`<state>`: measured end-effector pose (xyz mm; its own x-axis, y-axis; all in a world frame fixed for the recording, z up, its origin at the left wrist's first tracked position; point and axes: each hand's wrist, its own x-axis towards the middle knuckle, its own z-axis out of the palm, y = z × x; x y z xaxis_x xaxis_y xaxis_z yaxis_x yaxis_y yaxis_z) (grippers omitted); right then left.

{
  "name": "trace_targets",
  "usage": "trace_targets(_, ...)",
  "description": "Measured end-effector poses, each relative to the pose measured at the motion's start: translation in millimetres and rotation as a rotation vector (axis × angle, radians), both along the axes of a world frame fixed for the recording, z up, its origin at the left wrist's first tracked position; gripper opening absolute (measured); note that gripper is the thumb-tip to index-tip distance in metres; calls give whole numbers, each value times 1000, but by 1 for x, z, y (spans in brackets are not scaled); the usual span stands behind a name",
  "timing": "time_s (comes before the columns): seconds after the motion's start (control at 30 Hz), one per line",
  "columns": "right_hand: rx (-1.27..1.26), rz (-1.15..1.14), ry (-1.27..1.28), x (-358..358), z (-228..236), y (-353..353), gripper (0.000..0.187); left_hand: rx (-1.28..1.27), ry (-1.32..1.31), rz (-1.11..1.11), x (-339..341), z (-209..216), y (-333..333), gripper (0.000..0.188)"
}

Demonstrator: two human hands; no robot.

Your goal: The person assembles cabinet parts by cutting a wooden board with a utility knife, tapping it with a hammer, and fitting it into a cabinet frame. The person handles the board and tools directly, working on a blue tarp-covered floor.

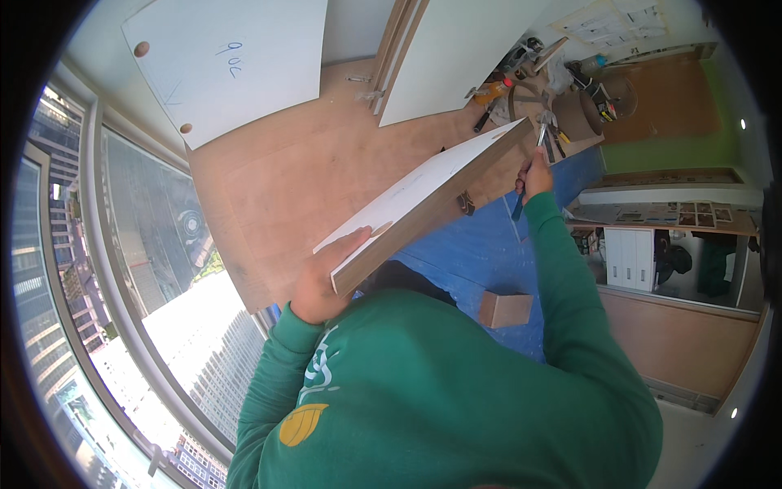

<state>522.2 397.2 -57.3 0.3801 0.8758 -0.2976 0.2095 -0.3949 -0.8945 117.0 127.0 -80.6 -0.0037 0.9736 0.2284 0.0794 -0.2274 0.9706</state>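
Note:
A long panel [423, 179] with a white face and a brown wood-look edge stands tilted on the wooden worktop, running from near my body to the far right. My left hand [326, 273] grips its near end, fingers over the white face beside a round hole. At the panel's far end, my right hand [535, 175] is closed around a hammer [518, 207] with a blue handle. Its metal head is raised near the panel's far corner, in front of other tools, and I cannot tell whether it touches the panel.
On the wooden worktop [252, 163] rest a large white board [236, 73] at the far left and another white panel [464, 49]. An orange bottle [492, 91] and several tools crowd the far right. A brown box [505, 310] sits on the blue floor covering [481, 257]. Windows [163, 220] line the left.

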Motion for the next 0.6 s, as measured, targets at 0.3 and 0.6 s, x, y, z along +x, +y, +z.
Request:
trace_targets(0.3, -379, -109, -36, 139, -200, 56, 28, -349, 0, 470, 18, -26, -26, 44)
trace_targets(0.6, -407, 228, -481, 216, -332, 123, 70, -462, -55, 781, 53, -41, -16, 51)
